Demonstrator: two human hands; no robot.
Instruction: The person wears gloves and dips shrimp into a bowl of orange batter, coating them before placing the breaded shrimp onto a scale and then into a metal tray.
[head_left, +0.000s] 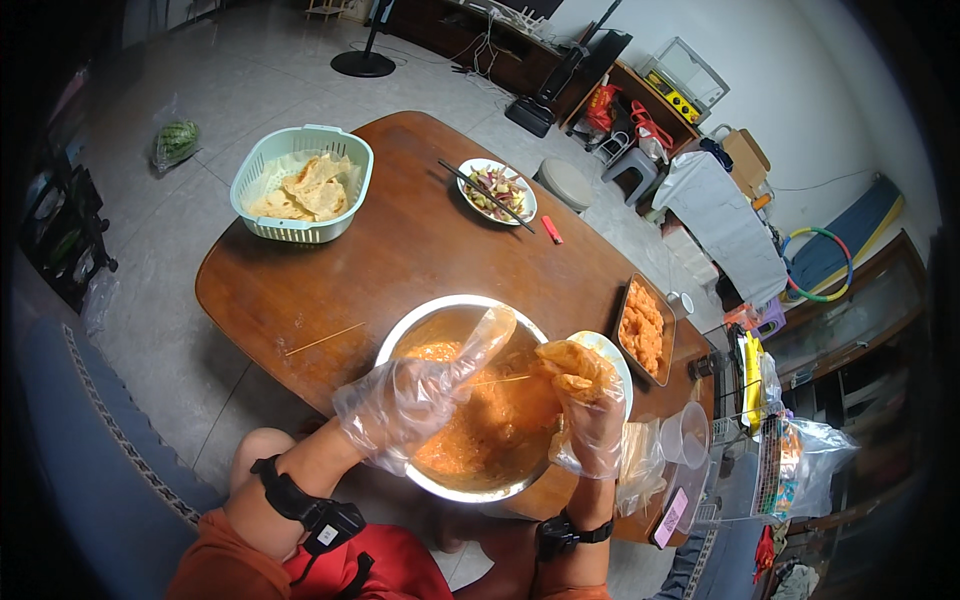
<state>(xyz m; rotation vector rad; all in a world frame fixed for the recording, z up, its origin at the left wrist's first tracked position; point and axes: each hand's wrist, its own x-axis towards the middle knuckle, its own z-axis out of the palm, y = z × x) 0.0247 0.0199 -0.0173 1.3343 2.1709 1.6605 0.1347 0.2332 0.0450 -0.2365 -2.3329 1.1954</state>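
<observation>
A metal mixing bowl (459, 301) holds wet orange marinated food, possibly meat (480, 431). Above it, my left hand (412, 401) wears a clear plastic glove, with the thumb side raised. A thin bamboo skewer (501, 380) sticks out of this hand across the bowl, its end pointing towards the right hand. My right hand (589, 390), in a glove stained orange, is curled over the bowl's right rim. Whether anything lies within its bent fingers is hidden by the smeared plastic. Behind it is a white plate (624, 373), partly covered.
A tray of orange food (642, 330) stands at right, near bundled skewers (639, 457), plastic containers (685, 435) and a phone (670, 519). One loose skewer (325, 339) lies left. Farther back are a green basket (304, 230) with flatbreads, a plate (480, 213) with chopsticks, and a red lighter (552, 230).
</observation>
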